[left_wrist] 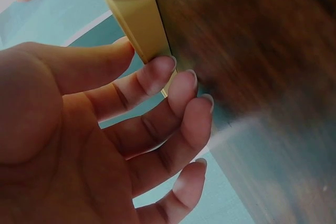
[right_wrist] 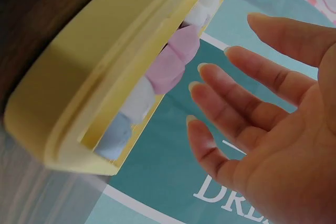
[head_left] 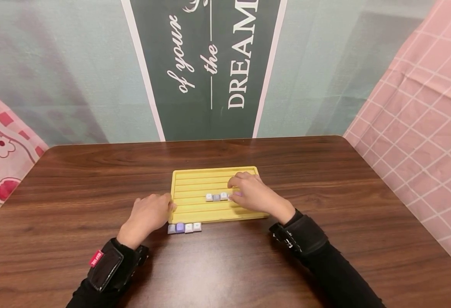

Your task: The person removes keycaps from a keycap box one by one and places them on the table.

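A yellow grooved tray [head_left: 194,186] lies on the table. Its left edge is pinched between the thumb and fingertips of my left hand [head_left: 150,212]; the left wrist view shows them meeting at the tray's yellow side [left_wrist: 139,19]. Over the tray's right half hovers my right hand [head_left: 257,194], fingers spread and loosely bent. In the right wrist view nothing is between those fingers, and they sit apart from a row of pink keycaps [right_wrist: 167,70], white ones and a blue-grey keycap [right_wrist: 114,136] in one groove. From the head, that row's right part is hidden behind the hand.
Several more keycaps, including a purple keycap [head_left: 180,228], stand in a line along the tray's front left edge. Brown wooden table [head_left: 325,179] surrounds the tray. Behind it hangs a teal cloth with lettering [head_left: 206,124], and a pink checked cloth [head_left: 422,128] borders the right.
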Motion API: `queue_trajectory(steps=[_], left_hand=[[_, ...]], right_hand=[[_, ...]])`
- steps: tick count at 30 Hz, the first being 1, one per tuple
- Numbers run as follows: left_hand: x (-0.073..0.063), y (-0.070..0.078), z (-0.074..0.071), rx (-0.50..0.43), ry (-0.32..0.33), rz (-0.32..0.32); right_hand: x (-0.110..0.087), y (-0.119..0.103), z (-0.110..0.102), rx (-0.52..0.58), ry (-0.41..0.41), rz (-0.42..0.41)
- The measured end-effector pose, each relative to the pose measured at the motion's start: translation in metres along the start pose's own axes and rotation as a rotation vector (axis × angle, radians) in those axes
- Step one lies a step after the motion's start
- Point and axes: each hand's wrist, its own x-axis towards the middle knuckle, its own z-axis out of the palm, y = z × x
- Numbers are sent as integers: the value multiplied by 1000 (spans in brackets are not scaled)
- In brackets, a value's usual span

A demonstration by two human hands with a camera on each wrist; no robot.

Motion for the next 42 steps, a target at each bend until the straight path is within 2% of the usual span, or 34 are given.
queue_trajectory(steps=[6,22,31,42], left_hand=[[0,0,0,1,-1,0],[0,0,1,7,-14,-19],[1,1,0,11,-21,-20],[2,2,0,24,-24,-23]], right_hand=[[4,-3,2,-16,-26,-15],[14,-12,4,-21,-119,29],[19,-13,7,-26,-136,3],[24,-18,9,-7,-243,38]])
